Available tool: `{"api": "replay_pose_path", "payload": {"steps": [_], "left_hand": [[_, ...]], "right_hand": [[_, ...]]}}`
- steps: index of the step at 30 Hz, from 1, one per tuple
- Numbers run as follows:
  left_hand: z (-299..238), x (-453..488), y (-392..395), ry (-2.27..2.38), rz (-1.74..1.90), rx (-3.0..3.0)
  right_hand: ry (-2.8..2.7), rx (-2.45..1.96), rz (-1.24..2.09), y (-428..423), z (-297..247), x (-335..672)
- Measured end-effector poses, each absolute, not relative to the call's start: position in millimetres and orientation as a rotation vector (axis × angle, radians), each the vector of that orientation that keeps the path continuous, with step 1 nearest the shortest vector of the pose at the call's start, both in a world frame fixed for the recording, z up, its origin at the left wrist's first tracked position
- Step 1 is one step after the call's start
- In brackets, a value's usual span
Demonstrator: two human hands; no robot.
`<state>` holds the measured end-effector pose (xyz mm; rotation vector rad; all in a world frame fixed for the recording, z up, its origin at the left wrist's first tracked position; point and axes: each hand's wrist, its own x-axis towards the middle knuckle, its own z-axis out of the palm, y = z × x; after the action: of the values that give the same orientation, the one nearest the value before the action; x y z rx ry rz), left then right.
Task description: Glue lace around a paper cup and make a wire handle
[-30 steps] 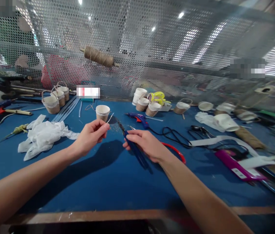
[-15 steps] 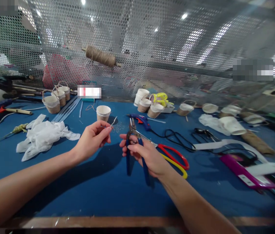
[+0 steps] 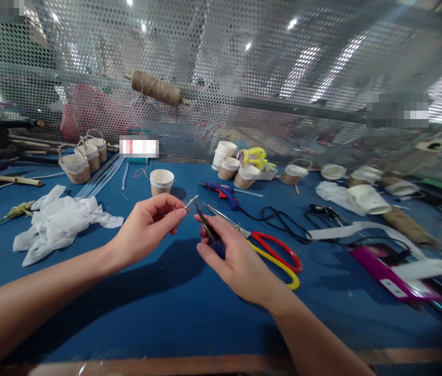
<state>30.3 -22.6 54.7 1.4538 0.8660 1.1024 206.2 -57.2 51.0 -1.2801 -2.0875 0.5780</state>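
Between thumb and fingertips, my left hand [image 3: 154, 222] pinches a thin twisted wire [image 3: 191, 201], its end pointing up to the right. My right hand [image 3: 232, 256] is closed around blue-handled pliers [image 3: 206, 224]; the fingers cover most of the handles. The dark jaws of the pliers are close to the wire tip, with a small gap between them. Behind my left hand stands a small paper cup [image 3: 162, 181] with a brown lower part. Scissors [image 3: 275, 250] with one red and one yellow handle lie just right of my right hand.
A blue glue gun [image 3: 221, 193] and its black cord lie behind the scissors. White fabric [image 3: 62, 222] is heaped at left. Small handled buckets [image 3: 75, 168] and more cups stand along the back. A purple box [image 3: 391, 274] lies at right. A twine spool [image 3: 156, 87] hangs on the mesh.
My right hand has turned the pliers, and their jaws have come nearer to the wire. The wire in my left hand now tilts lower to the right. The view has shifted slightly.
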Motion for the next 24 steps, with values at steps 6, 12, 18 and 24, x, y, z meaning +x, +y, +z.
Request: {"api": "replay_pose_path", "payload": {"steps": [6, 12, 18, 24], "left_hand": [[53.0, 31.9, -25.5, 0.855, 1.067, 1.562], [52.3, 31.2, -25.1, 0.887, 1.030, 1.621], [51.1, 30.4, -24.7, 0.909, 1.005, 1.651], [47.0, 30.8, -24.0, 0.917, 0.985, 1.612]], "right_hand": [[-2.103, -1.287, 0.490, -57.8, 47.3, 201.9], [-2.120, -1.295, 0.403, -56.2, 43.3, 202.4], [-2.107, -1.319, 0.379, -57.3, 41.4, 200.8], [-2.095, -1.354, 0.351, -57.3, 38.2, 200.0]]}}
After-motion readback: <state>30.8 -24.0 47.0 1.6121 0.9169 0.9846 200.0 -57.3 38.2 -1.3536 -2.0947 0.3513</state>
